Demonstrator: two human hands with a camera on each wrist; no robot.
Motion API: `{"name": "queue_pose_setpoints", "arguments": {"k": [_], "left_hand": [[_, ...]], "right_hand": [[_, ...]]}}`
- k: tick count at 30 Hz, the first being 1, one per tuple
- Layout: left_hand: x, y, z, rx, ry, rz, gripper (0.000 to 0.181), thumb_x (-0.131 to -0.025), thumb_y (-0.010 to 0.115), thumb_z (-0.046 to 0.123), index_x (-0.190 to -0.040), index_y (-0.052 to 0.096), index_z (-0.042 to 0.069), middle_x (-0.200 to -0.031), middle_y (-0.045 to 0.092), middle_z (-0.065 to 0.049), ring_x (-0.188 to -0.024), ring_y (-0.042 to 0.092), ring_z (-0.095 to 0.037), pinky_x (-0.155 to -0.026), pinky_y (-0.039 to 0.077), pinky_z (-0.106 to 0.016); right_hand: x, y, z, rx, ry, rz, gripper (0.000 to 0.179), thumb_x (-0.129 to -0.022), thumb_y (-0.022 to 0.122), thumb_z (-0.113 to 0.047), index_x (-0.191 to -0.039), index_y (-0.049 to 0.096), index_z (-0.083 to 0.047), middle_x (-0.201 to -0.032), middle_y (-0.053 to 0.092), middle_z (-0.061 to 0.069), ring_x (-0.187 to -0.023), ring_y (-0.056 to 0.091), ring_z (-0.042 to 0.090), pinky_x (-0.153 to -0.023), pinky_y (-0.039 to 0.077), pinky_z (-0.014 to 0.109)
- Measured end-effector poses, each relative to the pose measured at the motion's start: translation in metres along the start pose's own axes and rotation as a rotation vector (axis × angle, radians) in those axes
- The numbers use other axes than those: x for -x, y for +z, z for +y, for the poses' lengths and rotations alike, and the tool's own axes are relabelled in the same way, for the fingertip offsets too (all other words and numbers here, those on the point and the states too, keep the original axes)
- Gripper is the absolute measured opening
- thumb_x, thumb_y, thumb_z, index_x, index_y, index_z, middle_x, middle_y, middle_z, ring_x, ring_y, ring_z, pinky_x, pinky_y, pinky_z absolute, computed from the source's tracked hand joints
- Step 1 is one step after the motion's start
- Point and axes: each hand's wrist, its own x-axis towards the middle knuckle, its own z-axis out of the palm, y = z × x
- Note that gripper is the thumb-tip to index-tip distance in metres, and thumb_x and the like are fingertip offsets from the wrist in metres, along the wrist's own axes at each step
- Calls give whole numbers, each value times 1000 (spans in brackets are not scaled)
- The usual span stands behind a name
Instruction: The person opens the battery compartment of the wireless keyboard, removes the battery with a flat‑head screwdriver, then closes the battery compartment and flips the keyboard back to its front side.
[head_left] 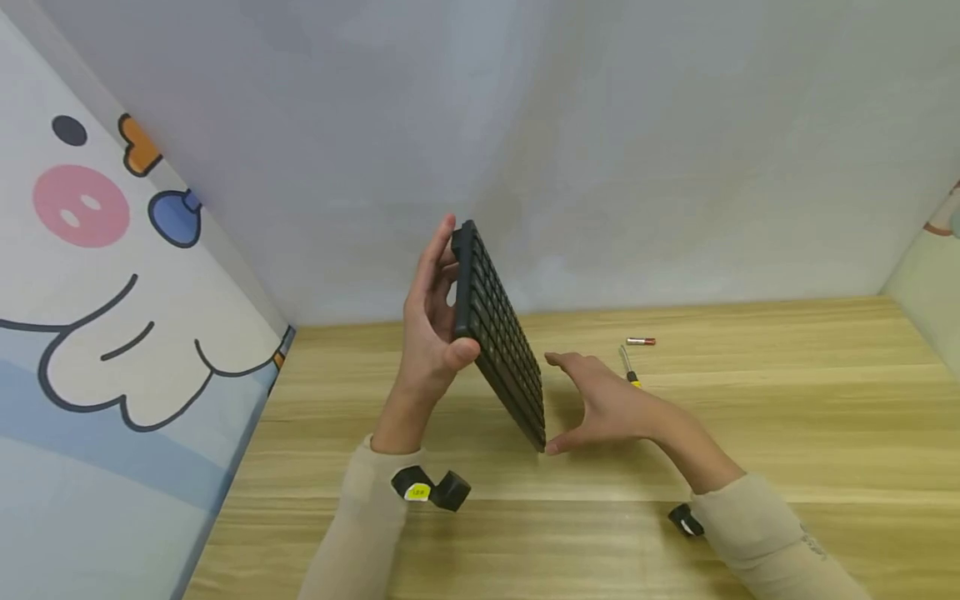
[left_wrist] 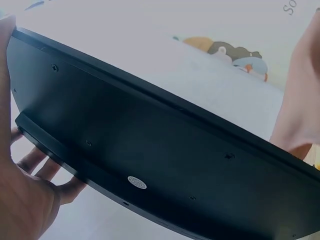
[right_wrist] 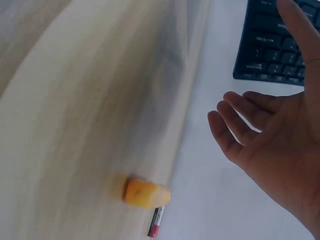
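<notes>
A black keyboard [head_left: 504, 337] is held up off the table, tilted on its edge, its keys turned to the right. My left hand [head_left: 431, 333] grips one end, thumb on the near edge and fingers behind. The left wrist view shows the smooth underside of the keyboard [left_wrist: 150, 135], with several screws and a small oval sticker [left_wrist: 136, 182]. Beside the lower end is my right hand [head_left: 607, 404], thumb and fingers spread apart. Its thumb tip is close to the keyboard's corner; I cannot tell whether they touch.
Behind the right hand, a screwdriver [head_left: 628, 365] with a yellow and black handle lies on the wooden table [head_left: 337, 517]. Just beyond it is a small red and silver battery [head_left: 641, 341]. A pale wall [head_left: 637, 167] rises at the back, and a cartoon-printed panel [head_left: 142, 333] stands left.
</notes>
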Motion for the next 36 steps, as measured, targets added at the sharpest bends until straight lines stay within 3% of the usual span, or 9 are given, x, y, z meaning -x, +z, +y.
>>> {"name": "queue_pose_setpoints", "arguments": {"k": [7,13,19,22,30,36], "left_hand": [[0,2,0,19,5,23,132,-64,72,87,-160,30,8,-125,51,2,-113,53,-15,-90,53,-24],[1,0,-1,-4,16,29,132,-63,71,89,-159,31,7,-125,50,3,-111,52,-13,-95,49,-24],[1,-7,2,69,22,-26,133,-64,75,84,-161,26,7,-126,51,1,-112,53,-14,-96,50,-26],[0,-13,2,70,22,-65,133,-66,76,82,-162,23,6,-135,50,0,-120,52,-14,-103,48,-26],[5,-40,2,-40,-13,-197,129,-70,76,78,-164,18,9,-155,40,-5,-138,45,-18,-111,45,-28],[6,-63,2,-174,-20,-224,123,-72,78,73,-163,26,10,-153,40,-7,-137,45,-22,-111,45,-27]], "right_hand": [[-4,11,-4,11,-6,-2,142,-56,92,-67,-163,19,-8,-163,36,15,-146,40,36,-118,40,56],[-3,17,-4,32,-27,31,144,-58,92,-66,-164,15,-6,-164,36,15,-145,41,36,-118,40,57],[-1,12,-4,2,-26,54,140,-57,96,-58,-164,17,-14,-161,39,9,-142,40,30,-115,42,57],[2,7,-2,5,-8,58,139,-57,96,-56,-164,18,-17,-159,41,7,-142,40,28,-115,42,57],[13,-4,8,64,26,71,140,-56,96,-59,-163,19,-10,-159,40,14,-144,38,35,-116,38,63],[17,-18,12,116,62,88,140,-56,95,-59,-163,21,-8,-158,40,16,-149,34,40,-120,32,65]]}}
